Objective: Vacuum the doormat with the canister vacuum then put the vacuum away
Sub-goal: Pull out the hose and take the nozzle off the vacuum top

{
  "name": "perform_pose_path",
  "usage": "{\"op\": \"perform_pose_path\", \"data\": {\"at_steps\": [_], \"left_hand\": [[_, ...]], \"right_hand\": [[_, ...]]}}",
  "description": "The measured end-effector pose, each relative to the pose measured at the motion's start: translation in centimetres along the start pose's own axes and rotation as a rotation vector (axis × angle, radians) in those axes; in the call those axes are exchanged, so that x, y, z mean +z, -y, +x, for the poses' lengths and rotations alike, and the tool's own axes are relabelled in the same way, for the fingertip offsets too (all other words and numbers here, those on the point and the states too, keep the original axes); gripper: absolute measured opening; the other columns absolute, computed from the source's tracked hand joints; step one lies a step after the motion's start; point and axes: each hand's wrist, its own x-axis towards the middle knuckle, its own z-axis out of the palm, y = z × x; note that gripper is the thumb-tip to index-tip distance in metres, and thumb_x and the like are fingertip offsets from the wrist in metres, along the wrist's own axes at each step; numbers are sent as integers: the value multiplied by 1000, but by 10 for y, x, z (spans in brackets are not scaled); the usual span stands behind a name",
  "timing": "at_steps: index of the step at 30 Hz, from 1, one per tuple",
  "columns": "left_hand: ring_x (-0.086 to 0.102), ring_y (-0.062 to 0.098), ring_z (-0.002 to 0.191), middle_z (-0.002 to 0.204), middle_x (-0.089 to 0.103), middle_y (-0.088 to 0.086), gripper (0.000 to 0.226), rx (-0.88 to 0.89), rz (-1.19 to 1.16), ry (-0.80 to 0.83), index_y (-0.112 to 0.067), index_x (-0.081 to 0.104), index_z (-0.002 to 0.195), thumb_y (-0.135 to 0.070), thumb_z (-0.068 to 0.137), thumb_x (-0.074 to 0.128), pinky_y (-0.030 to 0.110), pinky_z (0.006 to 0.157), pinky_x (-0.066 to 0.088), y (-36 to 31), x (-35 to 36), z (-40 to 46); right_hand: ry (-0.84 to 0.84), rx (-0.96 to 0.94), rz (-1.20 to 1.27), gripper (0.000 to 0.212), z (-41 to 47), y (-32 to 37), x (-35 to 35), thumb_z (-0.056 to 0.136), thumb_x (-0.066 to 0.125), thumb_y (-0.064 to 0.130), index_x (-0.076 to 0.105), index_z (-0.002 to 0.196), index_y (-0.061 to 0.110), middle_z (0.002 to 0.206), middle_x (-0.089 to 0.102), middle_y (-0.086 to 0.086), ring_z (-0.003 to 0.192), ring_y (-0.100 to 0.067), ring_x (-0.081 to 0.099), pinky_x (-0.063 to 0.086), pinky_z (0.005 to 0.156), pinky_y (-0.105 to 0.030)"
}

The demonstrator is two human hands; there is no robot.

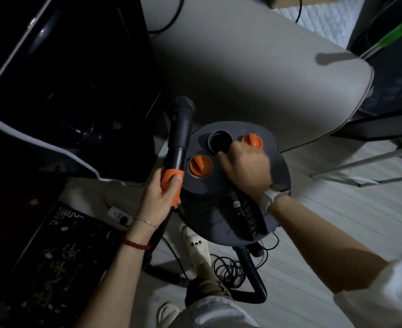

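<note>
A grey canister vacuum point(221, 209) stands on the floor at centre, with two orange knobs point(200, 166) on its lid and a round open port point(219, 141) between them. My left hand point(158, 197) grips the orange collar of the black hose wand point(180, 129), which points up and away beside the canister's left edge. My right hand point(247, 169) rests on the lid with its fingers curled at the rim of the port; what it holds is hidden. A black hose point(252, 273) loops out below the canister. The dark patterned doormat point(51, 263) lies at lower left.
A large pale cushioned chair or sofa arm point(254, 74) rises behind the vacuum. Dark furniture with a white cable point(36, 140) fills the left. A white power strip point(120, 217) and coiled black cord point(228, 271) lie on the floor by my slippered feet. A metal rack point(372, 162) stands at right.
</note>
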Motion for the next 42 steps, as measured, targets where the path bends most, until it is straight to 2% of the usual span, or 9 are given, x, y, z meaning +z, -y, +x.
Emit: {"op": "perform_pose_path", "data": {"at_steps": [3,8,13,19,22,26,31,36,42], "left_hand": [[52,11,48,62,53,4,9,3,7,-25,-32,48,89,-24,92,53,27,50,45,4,-7,-3],[53,15,49,60,53,5,10,-11,-7,-42,-32,50,91,-37,84,54,30,51,45,12,-17,-11],[53,20,54,63,53,6,10,-14,-26,-72,-32,49,92,-22,92,51,31,54,45,15,-23,-22],[53,15,53,63,53,5,11,7,-46,-99,-31,49,90,-20,93,51,23,51,46,14,-31,-40],[54,5,48,61,54,4,9,28,-60,-114,-28,50,88,-20,92,52,17,49,46,14,-37,-58],[56,9,49,61,57,3,5,0,-188,-126,-22,54,87,-19,91,54,24,52,47,21,-51,-99],[59,9,53,59,62,-4,17,-14,-381,-140,-18,58,93,-32,84,63,22,55,47,50,-83,-190],[60,9,49,61,63,0,8,17,-602,-369,-15,57,92,-19,92,50,23,51,52,104,-140,-290],[57,7,48,66,57,0,18,76,-852,-628,-14,51,87,-25,97,41,20,50,49,153,-217,-385]], "right_hand": [[123,-137,-99,37,-8,35,12,79,57,45,57,59,14,52,61,-6,48,-25,59,42,54,-26],[146,-91,-224,50,6,52,14,54,85,28,40,37,18,33,48,-2,29,-22,45,22,51,-22],[246,39,-82,30,0,62,20,94,42,26,60,77,10,86,68,-15,82,-35,62,22,69,-32],[204,195,86,39,-20,66,8,95,38,45,58,88,12,85,68,-13,83,-34,62,39,80,-38],[180,204,527,26,-62,77,0,93,46,38,53,84,14,71,62,-4,68,-24,60,47,67,-39],[327,165,773,10,-128,112,-8,94,50,24,53,87,18,71,55,7,67,-7,52,41,65,-26],[392,78,881,21,-205,170,-7,90,46,33,58,94,16,78,59,3,71,-2,55,43,69,-18],[611,-37,973,14,-312,244,5,95,45,32,55,98,23,83,60,9,81,-6,60,48,80,-30],[963,-209,944,47,-426,322,7,80,45,61,48,113,29,106,60,4,101,-15,58,46,89,-32]]}}
